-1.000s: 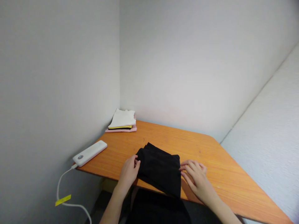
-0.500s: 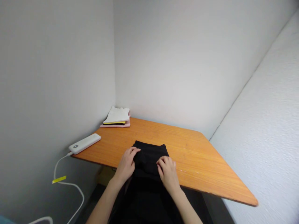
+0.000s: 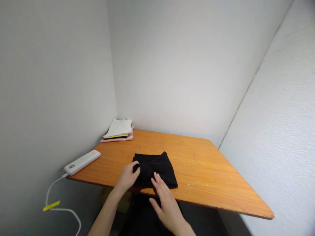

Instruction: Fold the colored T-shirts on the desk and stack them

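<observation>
On table (image 3: 209, 167), left hand (image 3: 126, 177) clamped on newly rumpled black cloth (image 3: 163, 167), right hand (image 3: 167, 205) splayed

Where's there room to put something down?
The table is bare right of the black cloth and beyond it, to the wall. It's crowded left, by the folded stack and white device, and at the left hand and right hand.

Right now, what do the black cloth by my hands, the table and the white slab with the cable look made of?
Black cloth: soft fabric, matte; it creases and folds, though the fibre can't be told. Table: wood or wood-look laminate, faint sheen; orange-brown grain streaks. White slab: probably hard plastic, smooth; even surface, rounded corners.
</observation>
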`<state>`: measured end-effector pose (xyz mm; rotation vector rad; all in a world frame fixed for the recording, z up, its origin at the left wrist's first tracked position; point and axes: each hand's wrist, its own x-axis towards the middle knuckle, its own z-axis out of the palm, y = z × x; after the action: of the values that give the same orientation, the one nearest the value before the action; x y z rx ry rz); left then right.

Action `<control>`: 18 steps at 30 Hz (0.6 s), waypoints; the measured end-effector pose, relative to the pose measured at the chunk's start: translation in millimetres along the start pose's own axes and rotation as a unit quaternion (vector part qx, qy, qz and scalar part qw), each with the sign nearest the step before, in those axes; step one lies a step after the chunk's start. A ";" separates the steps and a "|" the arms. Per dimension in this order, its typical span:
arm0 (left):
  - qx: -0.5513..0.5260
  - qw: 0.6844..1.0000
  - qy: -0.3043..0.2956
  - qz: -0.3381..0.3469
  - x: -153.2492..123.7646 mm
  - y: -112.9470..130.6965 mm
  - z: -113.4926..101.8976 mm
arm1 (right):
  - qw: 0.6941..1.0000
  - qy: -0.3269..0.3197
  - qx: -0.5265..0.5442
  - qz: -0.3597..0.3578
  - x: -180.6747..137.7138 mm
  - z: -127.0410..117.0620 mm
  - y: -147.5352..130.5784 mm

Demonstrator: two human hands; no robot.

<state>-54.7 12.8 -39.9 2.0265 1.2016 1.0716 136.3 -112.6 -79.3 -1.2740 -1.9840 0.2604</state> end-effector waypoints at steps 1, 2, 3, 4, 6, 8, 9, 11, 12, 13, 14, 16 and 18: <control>-0.035 0.999 -0.004 -0.015 -1.1 9.2 4.4 | 1.000 0.005 -0.003 0.012 4.0 1.2 1.3; -0.075 0.997 -0.003 -0.030 -2.2 19.1 9.2 | 1.000 0.008 -0.006 0.023 8.2 1.7 2.2; -0.122 0.991 0.003 -0.047 -3.1 29.2 13.8 | 0.999 0.013 -0.008 0.033 12.5 1.2 2.6; -0.167 0.984 0.013 -0.063 -3.6 38.9 17.9 | 0.999 0.021 -0.007 0.044 16.8 -0.1 2.6; -0.239 0.966 0.039 -0.091 -2.2 55.6 23.4 | 0.996 0.065 -0.008 0.066 24.8 -5.9 2.2; -0.279 0.951 0.067 -0.114 2.5 66.8 25.1 | 0.983 0.155 -0.017 0.095 31.0 -14.8 2.0; -0.286 0.948 0.080 -0.118 5.8 70.2 25.2 | 0.971 0.212 -0.025 0.111 32.8 -19.4 2.1; -0.291 0.945 0.102 -0.112 13.5 73.7 25.6 | 0.942 0.307 -0.041 0.130 32.6 -26.2 2.2; -0.292 0.943 0.117 -0.107 17.3 74.3 26.4 | 0.934 0.330 -0.042 0.132 30.5 -27.3 2.3; -0.294 0.941 0.133 -0.105 20.9 74.4 27.8 | 0.933 0.334 -0.040 0.127 27.1 -26.5 2.5; -0.297 0.937 0.149 -0.106 24.1 74.4 29.7 | 0.938 0.323 -0.036 0.117 23.0 -24.0 3.0; -0.304 0.933 0.163 -0.106 29.1 74.3 33.7 | 0.955 0.276 -0.033 0.103 13.9 -15.4 5.2; -0.313 0.931 0.159 -0.101 32.2 75.3 35.8 | 0.965 0.236 -0.028 0.109 7.0 -7.1 9.5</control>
<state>18.9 5.4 10.2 1.2488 1.0126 1.4838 146.1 -103.6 -76.1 -1.4371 -1.4581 0.0009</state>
